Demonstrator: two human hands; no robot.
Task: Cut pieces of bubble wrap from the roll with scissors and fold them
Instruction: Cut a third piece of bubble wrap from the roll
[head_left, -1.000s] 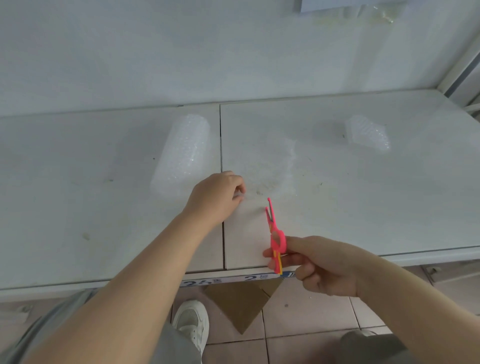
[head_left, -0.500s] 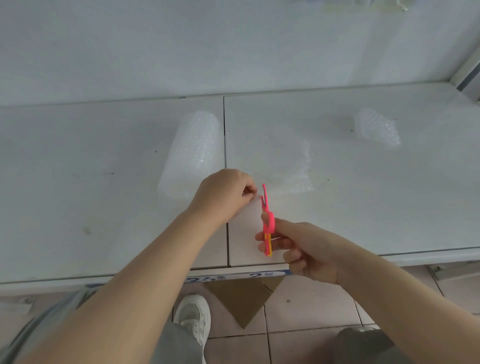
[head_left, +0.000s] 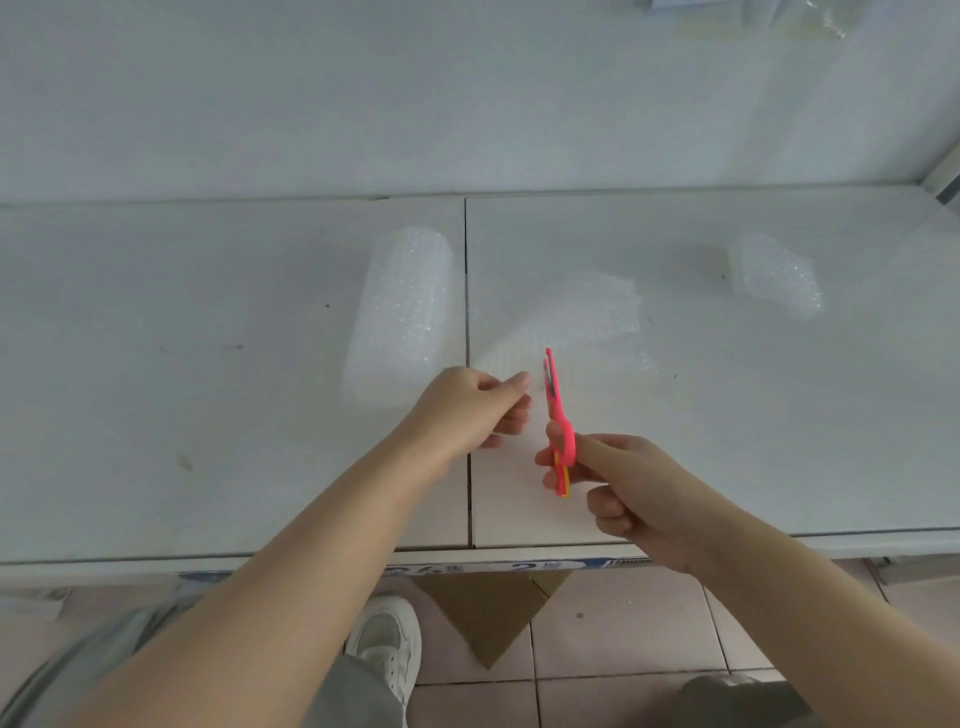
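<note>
A roll of clear bubble wrap (head_left: 400, 317) lies on the white table, left of the centre seam. Its loose sheet (head_left: 582, 317) stretches to the right, lifted a little off the surface. My left hand (head_left: 467, 405) pinches the near edge of that sheet between thumb and fingers. My right hand (head_left: 623, 483) grips pink scissors (head_left: 558, 421) by the handles, with the blades pointing away from me at the sheet's near edge, just right of my left fingers. A folded piece of bubble wrap (head_left: 776, 275) rests at the table's right.
The white table (head_left: 208, 415) is two panels joined by a seam (head_left: 467, 467), backed by a pale wall. Its front edge runs just below my wrists. Below are pink floor tiles, a brown cardboard piece (head_left: 488, 608) and my white shoe (head_left: 387, 642).
My left hand has lifted the sheet's near edge and drawn it toward me. My right hand has brought the scissors up and left, close to the sheet by my left fingers.
</note>
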